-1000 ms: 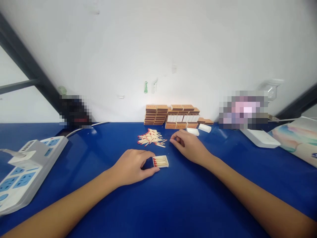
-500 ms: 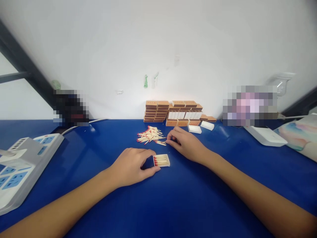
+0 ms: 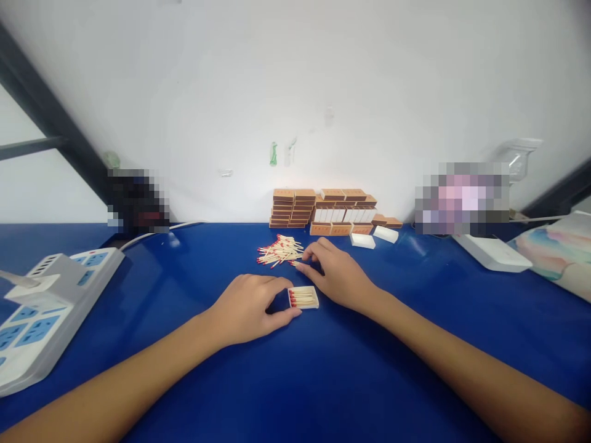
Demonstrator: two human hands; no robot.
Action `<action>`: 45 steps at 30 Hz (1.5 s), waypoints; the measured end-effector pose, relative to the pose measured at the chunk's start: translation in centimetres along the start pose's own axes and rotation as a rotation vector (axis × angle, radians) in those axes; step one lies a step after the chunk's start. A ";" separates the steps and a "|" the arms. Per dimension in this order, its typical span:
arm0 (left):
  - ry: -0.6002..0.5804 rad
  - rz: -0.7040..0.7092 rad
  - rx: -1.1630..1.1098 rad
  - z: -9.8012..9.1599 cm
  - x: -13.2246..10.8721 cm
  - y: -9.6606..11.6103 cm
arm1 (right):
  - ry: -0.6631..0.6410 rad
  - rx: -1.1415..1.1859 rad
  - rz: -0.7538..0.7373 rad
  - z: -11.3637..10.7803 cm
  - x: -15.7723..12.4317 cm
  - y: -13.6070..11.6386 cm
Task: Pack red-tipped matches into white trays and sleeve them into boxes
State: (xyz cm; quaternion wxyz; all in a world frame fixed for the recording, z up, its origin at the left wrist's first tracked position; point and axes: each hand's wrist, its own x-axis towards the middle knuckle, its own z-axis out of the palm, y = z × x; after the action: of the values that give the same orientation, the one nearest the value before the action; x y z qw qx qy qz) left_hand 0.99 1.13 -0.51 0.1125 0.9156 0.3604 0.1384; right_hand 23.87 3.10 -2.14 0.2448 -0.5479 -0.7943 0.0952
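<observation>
A small white matchbox tray (image 3: 316, 305) lies on the blue table, holding several red-headed matches (image 3: 302, 298). My left hand (image 3: 252, 311) grips its left end between thumb and index finger. Beyond the tray, a loose pile of matches (image 3: 279, 251) is spread on the table. My right hand (image 3: 335, 271) is at the right edge of that pile, its thumb and index finger around the ends of a few matches lying there, with a small gap between the fingertips.
Stacked brown matchboxes (image 3: 293, 209) stand against the wall, with white trays (image 3: 362, 240) in front on the right. A power strip (image 3: 60, 326) is at the left. A white device (image 3: 494, 253) and a colourful bag (image 3: 561, 249) lie at the right.
My right hand has moved a little left, towards the pile, and its thumb and index finger have spread apart. My left hand keeps its hold on the tray.
</observation>
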 end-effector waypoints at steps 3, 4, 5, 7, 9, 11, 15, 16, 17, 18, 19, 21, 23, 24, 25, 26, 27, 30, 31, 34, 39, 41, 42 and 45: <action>0.008 0.004 0.001 -0.1 -0.1 0.0 | -0.036 -0.026 0.009 -0.1 0.1 0.1; 0.010 0.006 0.004 -0.1 -0.1 0.0 | -0.049 -0.045 0.005 -0.2 0.2 0.1; 0.012 0.006 0.009 -0.1 -0.1 0.0 | -0.057 -0.066 -0.002 -0.2 0.2 0.2; 0.010 0.006 0.017 0.0 -0.1 0.0 | -0.069 -0.097 -0.020 -0.4 0.1 0.4; 0.009 0.006 0.020 0.0 0.0 0.1 | -0.080 -0.111 -0.032 -0.5 -0.1 0.7; 0.012 0.007 0.017 0.0 0.1 0.1 | -0.088 -0.127 -0.043 -0.6 -0.5 1.1; 0.014 0.008 0.013 0.1 0.1 0.2 | -0.090 -0.165 -0.086 -0.7 -0.9 1.8; 0.014 0.007 0.015 0.0 0.0 0.2 | -0.089 -0.165 -0.095 -0.8 -1.0 1.9; 0.015 0.006 0.017 0.0 0.0 0.2 | -0.089 -0.159 -0.101 -0.9 -1.0 2.1; 0.014 0.005 0.019 0.0 0.0 0.2 | -0.088 -0.151 -0.103 -1.0 -1.1 2.1; 0.015 0.006 0.018 0.0 0.0 0.3 | -0.089 -0.140 -0.102 -1.2 -1.1 2.2; 0.016 0.008 0.014 -0.1 0.0 0.3 | -0.097 -0.112 -0.095 -1.6 -1.2 2.1; 0.015 0.007 0.008 -0.1 0.0 0.3 | -0.110 -0.071 -0.081 -2.1 -1.4 1.9; 0.015 0.006 0.005 -0.1 0.0 0.3 | -0.116 -0.048 -0.072 -2.3 -1.5 1.7; 0.014 0.002 0.002 -0.1 0.0 0.2 | -0.122 -0.028 -0.067 -2.5 -1.6 1.5; 0.014 -0.002 -0.001 -0.1 0.0 0.2 | -0.127 -0.011 -0.066 -2.7 -1.8 1.3; 0.015 -0.006 -0.005 0.0 0.1 0.2 | -0.132 0.000 -0.068 -2.9 -1.9 1.0; 0.022 -0.014 -0.015 0.1 0.0 0.1 | -0.143 0.016 -0.103 -3.1 -2.4 0.3; 0.026 -0.013 -0.018 0.1 0.0 0.1 | -0.143 0.017 -0.117 -3.1 -2.5 0.1; 0.035 -0.004 -0.017 0.1 0.0 0.0 | -0.142 0.009 -0.151 -3.0 -2.8 -0.4; 0.031 -0.002 -0.003 0.2 0.1 -0.1 | -0.170 -0.008 -0.162 -2.9 -3.2 -1.2; 0.033 -0.002 -0.001 0.2 0.1 0.0 | -0.178 -0.002 -0.158 -2.9 -3.3 -1.4; 0.033 -0.001 -0.003 0.2 0.1 0.0 | -0.183 -0.001 -0.158 -2.8 -3.4 -1.6; 0.026 0.001 -0.007 0.1 0.1 0.0 | -0.205 -0.003 -0.160 -2.7 -3.5 -1.9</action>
State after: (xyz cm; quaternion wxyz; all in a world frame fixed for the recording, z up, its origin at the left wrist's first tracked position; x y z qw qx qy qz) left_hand 1.15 1.19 -0.61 0.1109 0.9134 0.3610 0.1516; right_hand 24.63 -1.15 -0.07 0.1684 -0.4705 -0.8564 0.1298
